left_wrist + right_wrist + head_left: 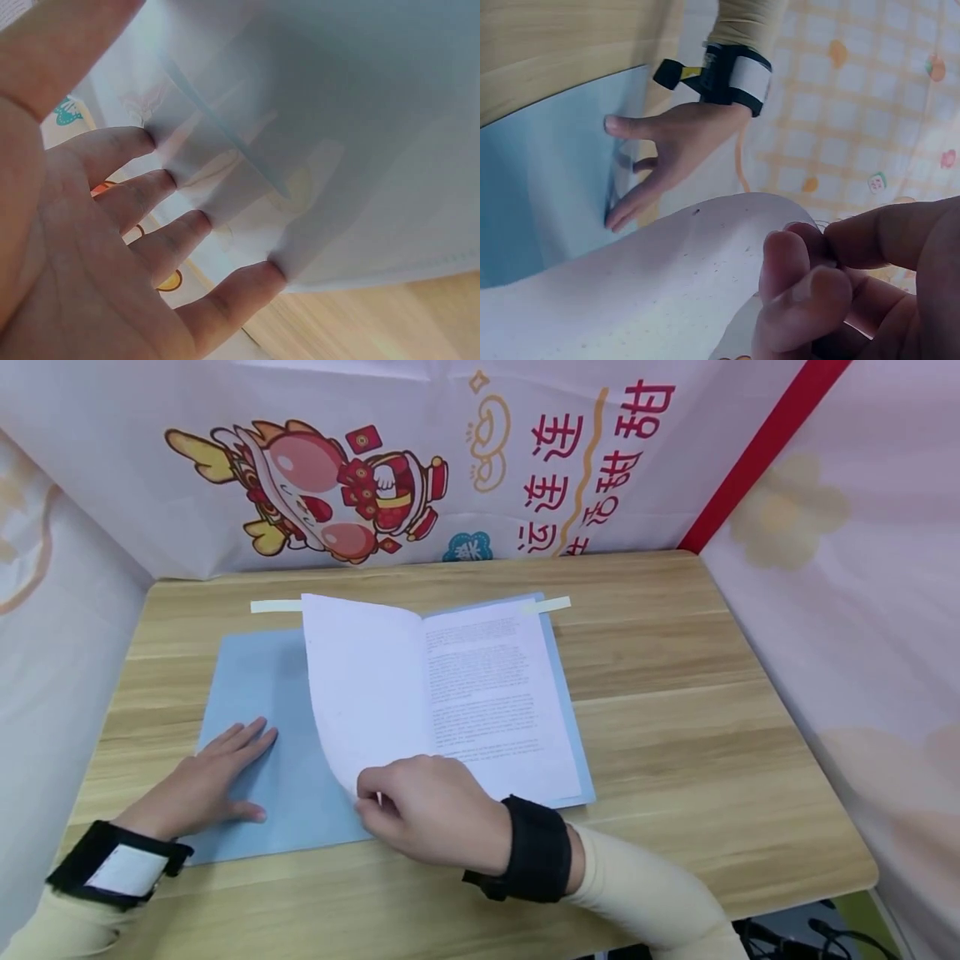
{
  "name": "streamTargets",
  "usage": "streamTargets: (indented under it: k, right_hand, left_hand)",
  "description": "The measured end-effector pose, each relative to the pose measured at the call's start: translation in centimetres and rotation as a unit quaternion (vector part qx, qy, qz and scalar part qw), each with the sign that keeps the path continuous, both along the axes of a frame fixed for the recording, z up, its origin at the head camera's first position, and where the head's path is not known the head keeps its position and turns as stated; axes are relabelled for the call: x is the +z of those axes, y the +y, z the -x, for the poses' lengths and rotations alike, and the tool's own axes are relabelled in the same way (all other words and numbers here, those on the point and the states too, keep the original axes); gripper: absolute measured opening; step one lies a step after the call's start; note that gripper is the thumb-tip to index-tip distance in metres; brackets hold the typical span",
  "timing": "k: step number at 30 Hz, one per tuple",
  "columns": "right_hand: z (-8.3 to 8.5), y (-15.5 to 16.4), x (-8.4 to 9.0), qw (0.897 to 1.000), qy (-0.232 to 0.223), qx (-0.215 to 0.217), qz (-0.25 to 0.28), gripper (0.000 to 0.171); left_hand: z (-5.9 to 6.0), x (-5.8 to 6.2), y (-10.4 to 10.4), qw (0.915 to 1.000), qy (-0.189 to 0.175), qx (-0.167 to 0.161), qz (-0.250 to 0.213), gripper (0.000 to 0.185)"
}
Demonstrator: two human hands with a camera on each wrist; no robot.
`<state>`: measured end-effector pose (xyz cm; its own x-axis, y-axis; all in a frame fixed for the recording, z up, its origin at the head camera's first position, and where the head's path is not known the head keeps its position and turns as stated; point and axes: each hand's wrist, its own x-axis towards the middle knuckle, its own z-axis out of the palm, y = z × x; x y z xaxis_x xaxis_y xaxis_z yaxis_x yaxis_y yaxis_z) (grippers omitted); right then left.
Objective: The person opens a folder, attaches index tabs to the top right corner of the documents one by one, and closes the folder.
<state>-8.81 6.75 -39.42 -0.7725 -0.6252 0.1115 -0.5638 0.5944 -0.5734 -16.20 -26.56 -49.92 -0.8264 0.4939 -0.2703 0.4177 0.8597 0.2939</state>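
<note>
Pale wood-grain laminate forms the desk [675,710], boxed in by printed cloth walls, with a cartoon dragon banner [322,485] at twelve o'clock. At eight o'clock the left hand [202,785] lies flat, fingers straight and spread, pressing down the open light-blue paper folder [255,693]. Toward the centre, a thin white paper sheet [367,693] arches up from the stack. Its lower corner, at six o'clock, is pinched between thumb and fingertips of the right hand [427,822]. At three o'clock of that sheet lies a white printed page [495,693] covered in text, flat on the folder's right half.

Judging by its soft curve, the sheet is light, limp and easy to crease or tear, so a gentle pinch at the corner suits it best. The folder looks only slightly stiffer.

Only the head view shows the whole layout and the printed text. The left wrist view shows straight fingers [150,195] meeting the bluish surface, though it is washed out and what lies beyond them is hard to make out. The right wrist view alone shows the pinch up close and the sheet's speckled blank underside [667,285].
</note>
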Motion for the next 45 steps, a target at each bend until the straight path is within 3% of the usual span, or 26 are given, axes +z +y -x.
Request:
streamTargets:
  k: [9,21,32,45]
  right_hand:
    - [-0.8,3.4,0.4,0.998,-0.036,-0.020,0.036,0.024]
    - [-2.8,9.1,0.9,0.993,-0.029,-0.099,0.063,0.020]
    - [-3.8,12.6,-1.2,0.981,-0.042,-0.158,0.106,0.025]
    - [-4.4,15.5,-3.2,0.958,-0.098,-0.253,0.088,0.020]
  left_hand:
    - [-0.2,-0.2,-0.4,1.0000,0.002,-0.007,-0.006,0.112]
    - [-0.1,0.1,-0.5,0.9997,0.006,-0.019,-0.014,0.110]
    - [-0.2,0.0,-0.5,0.9998,0.008,-0.018,-0.007,0.109]
    - [-0.3,0.3,-0.3,0.9999,0.005,-0.013,-0.007,0.108]
